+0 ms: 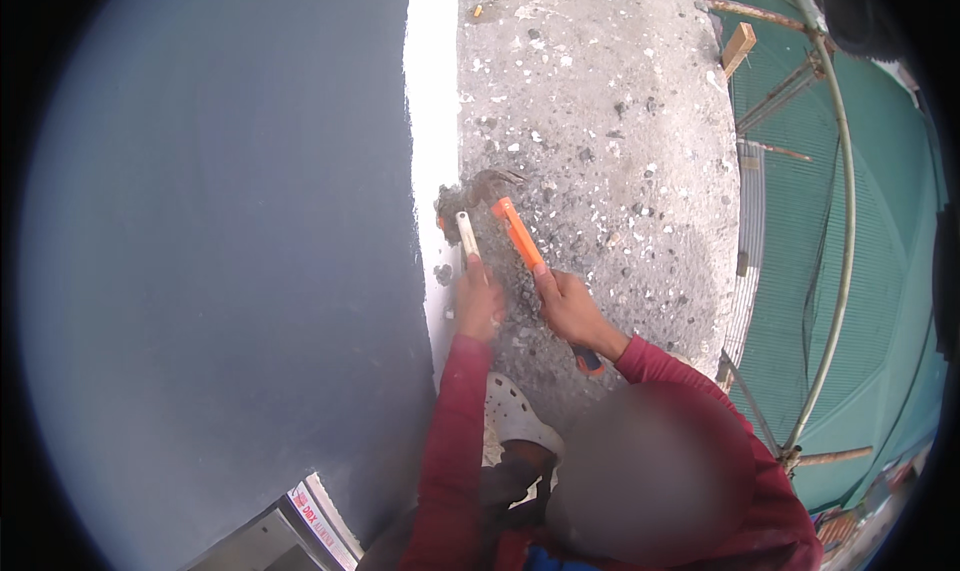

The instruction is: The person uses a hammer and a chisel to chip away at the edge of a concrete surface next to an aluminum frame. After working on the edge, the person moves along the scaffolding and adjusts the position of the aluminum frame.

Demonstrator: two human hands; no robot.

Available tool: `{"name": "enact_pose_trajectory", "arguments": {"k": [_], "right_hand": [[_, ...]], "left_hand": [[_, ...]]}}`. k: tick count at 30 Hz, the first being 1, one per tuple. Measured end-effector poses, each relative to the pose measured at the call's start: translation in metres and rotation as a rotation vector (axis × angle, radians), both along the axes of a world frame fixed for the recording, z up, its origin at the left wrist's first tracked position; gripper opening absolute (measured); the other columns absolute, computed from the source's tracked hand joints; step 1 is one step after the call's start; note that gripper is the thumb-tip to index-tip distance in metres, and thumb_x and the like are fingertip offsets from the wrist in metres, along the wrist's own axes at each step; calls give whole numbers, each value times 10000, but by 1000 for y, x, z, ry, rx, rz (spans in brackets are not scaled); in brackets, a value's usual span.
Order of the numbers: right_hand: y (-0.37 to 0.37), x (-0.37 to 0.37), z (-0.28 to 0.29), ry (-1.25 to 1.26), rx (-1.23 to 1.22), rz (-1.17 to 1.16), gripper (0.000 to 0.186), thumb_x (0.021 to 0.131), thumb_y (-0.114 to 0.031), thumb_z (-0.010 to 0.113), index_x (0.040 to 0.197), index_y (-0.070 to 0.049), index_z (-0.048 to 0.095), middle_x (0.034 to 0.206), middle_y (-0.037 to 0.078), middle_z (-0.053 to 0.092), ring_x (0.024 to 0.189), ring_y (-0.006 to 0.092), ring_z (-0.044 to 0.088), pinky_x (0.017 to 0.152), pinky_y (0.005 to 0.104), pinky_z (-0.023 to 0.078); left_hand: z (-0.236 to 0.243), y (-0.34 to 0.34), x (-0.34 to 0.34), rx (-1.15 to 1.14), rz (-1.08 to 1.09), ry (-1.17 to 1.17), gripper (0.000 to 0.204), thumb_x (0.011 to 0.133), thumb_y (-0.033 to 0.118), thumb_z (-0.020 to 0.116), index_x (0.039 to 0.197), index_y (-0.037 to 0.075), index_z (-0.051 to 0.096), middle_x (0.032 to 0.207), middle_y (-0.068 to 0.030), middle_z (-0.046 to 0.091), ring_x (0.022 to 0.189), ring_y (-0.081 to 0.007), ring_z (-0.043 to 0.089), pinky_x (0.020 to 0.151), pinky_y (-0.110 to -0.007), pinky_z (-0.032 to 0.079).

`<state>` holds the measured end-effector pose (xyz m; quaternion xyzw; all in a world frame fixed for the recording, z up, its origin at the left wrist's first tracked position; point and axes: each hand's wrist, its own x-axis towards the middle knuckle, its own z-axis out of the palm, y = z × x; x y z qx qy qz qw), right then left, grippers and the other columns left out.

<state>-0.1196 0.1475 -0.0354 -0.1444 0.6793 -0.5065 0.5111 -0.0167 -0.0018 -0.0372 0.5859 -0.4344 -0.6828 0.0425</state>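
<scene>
My right hand [572,309] is wrapped round the orange and dark handle of a claw hammer [520,236]. The hammer's head lies at the far end, close to a rough, broken grey patch [447,206] on the white band at the wall's foot. In my left hand [480,301] is a pale, narrow bar [467,233] with a small hole near its far end; its lower part is hidden by my fingers. That end points at the broken patch, just left of the hammer head. A bit of orange shows in the patch, too small to name.
A dark grey wall [230,231] with a white band [432,71] fills the left. Grey and white chips litter the concrete ledge [600,101]. Beyond its right edge are bamboo poles [845,201] and green netting [890,271]. My pale clog [515,411] stands near my hands.
</scene>
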Motion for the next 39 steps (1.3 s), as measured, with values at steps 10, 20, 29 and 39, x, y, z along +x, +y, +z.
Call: {"name": "enact_pose_trajectory", "arguments": {"k": [10, 20, 29, 39], "right_hand": [[-7, -5, -17, 91, 46, 0, 587, 1102, -478, 376, 822, 3, 563, 609, 63, 554, 553, 166, 566, 535, 370, 454], [4, -2, -10, -4, 30, -30, 587, 1095, -428, 375, 821, 42, 595, 645, 197, 587, 593, 332, 625, 598, 466, 477], [48, -41, -7, -238, 9, -420, 577, 1073, -578, 390, 820, -68, 481, 596, 4, 466, 409, 87, 419, 370, 271, 346], [66, -33, -13, -201, 48, -313, 605, 1089, -542, 375, 784, -41, 524, 599, 18, 521, 476, 105, 500, 449, 302, 418]], "left_hand": [[1, 0, -2, -56, -43, -26, 493, 1057, 594, 430, 974, 109, 466, 610, 37, 376, 425, -76, 337, 366, -259, 264], [-27, -8, 28, 315, 156, 341, 424, 1078, 521, 449, 962, 118, 513, 605, 45, 376, 420, -80, 313, 370, -253, 288], [-8, -3, -133, 279, 765, 538, 398, 1085, 412, 481, 813, 130, 408, 625, 27, 373, 482, -107, 350, 426, -265, 328], [-10, 5, -31, -39, 127, 214, 502, 1047, 630, 415, 948, 141, 473, 605, 34, 369, 413, -96, 344, 371, -273, 300]]}}
